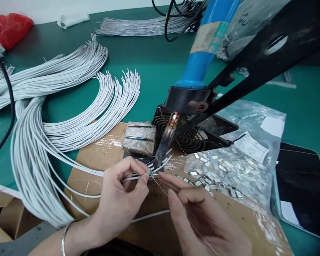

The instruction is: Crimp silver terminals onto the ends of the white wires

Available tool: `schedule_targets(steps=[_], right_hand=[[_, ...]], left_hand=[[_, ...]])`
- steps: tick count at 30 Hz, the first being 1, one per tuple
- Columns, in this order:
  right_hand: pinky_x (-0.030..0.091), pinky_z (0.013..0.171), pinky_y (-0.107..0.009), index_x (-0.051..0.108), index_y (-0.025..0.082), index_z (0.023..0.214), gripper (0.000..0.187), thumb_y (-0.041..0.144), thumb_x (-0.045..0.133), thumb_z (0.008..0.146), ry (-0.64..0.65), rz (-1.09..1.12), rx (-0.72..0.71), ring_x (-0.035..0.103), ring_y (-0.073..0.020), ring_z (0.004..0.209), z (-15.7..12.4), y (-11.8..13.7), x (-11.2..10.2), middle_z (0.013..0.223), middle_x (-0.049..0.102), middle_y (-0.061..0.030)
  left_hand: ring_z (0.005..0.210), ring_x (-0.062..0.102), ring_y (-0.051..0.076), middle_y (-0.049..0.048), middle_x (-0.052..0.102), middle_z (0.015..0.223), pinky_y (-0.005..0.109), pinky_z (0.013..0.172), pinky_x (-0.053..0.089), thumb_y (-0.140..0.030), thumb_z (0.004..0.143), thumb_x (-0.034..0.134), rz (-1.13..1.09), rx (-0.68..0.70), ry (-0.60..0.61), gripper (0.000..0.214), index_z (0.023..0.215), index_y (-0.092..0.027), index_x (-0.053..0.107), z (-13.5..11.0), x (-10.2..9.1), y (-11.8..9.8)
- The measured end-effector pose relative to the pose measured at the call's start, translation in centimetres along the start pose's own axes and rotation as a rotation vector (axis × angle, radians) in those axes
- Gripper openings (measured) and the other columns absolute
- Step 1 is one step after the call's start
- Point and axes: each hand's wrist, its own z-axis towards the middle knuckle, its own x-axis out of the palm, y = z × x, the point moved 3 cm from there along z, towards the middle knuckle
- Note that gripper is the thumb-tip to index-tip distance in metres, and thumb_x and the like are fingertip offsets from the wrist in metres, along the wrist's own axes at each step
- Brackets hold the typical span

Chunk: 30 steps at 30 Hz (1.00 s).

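My left hand (120,199) pinches the end of a white insulated wire (136,177) between thumb and fingers. Its tip carries a small metal piece (148,173). My right hand (202,220) is just beside it, holding a thin silvery wire (176,202), probably solder, that runs up toward the pinched end. Above both hands, a blue-handled heated tool, likely a soldering iron (166,140), slants down in a black stand. Its metal shaft ends among several white wire ends (162,161), close to my fingers. Long bundles of white wires (42,163) curve away to the left.
Beneath my hands lies a taped cardboard sheet (96,185). A bag of small metal tabs (229,170) sits to the right, with loose tabs beside it. Also present are a rough block holding metal rods (138,138), a black fan guard (186,137), and a dark tablet (300,185).
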Motion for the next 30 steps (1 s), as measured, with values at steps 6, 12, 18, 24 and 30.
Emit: schedule_targets(steps=[6,12,18,24,30], right_hand=[[0.057,0.088,-0.011,0.061,0.025,0.07,0.025,0.023,0.071,0.093,0.019,0.009,0.018,0.078,-0.011,0.1,0.3,0.2,0.1,0.108,0.083,0.0003],[0.063,0.084,-0.017,0.06,0.024,0.07,0.025,0.023,0.07,0.093,0.102,0.007,-0.022,0.081,-0.0178,0.101,1.4,-0.1,-0.3,0.108,0.084,-0.0052],[0.059,0.092,-0.014,0.061,0.023,0.071,0.027,0.026,0.072,0.095,0.122,0.043,-0.015,0.081,-0.0152,0.105,2.2,-0.1,-0.4,0.11,0.085,-0.0039],[0.063,0.09,-0.02,0.063,0.022,0.069,0.026,0.027,0.074,0.093,0.096,0.068,0.003,0.082,-0.0194,0.102,2.4,0.0,-0.3,0.111,0.084,-0.0075],[0.061,0.086,-0.013,0.063,0.022,0.071,0.025,0.021,0.073,0.094,0.097,0.106,-0.066,0.082,-0.0151,0.097,2.5,0.6,-0.1,0.108,0.085,-0.0052]], left_hand=[[0.065,0.063,0.01,0.0017,0.071,0.077,0.016,0.053,0.041,-0.005,0.079,0.069,0.005,-0.017,-0.001,0.015,0.07,-0.015,0.064,0.1,-0.1,-0.3],[0.063,0.061,0.01,0.0016,0.071,0.076,0.017,0.053,0.041,-0.006,0.076,0.07,0.012,-0.027,-0.023,0.014,0.068,-0.016,0.064,0.6,0.1,-0.8],[0.064,0.061,0.011,0.0032,0.07,0.074,0.018,0.055,0.044,-0.01,0.076,0.07,0.008,-0.069,-0.01,0.013,0.067,-0.015,0.063,1.5,0.2,-1.2],[0.065,0.062,0.011,0.0025,0.07,0.073,0.016,0.057,0.045,-0.008,0.075,0.07,-0.02,-0.062,-0.011,0.013,0.067,-0.015,0.063,1.7,0.4,-1.7],[0.06,0.059,0.009,0.0024,0.071,0.075,0.016,0.053,0.042,-0.006,0.076,0.07,-0.04,-0.056,-0.009,0.013,0.068,-0.015,0.064,1.6,0.4,-2.0]])
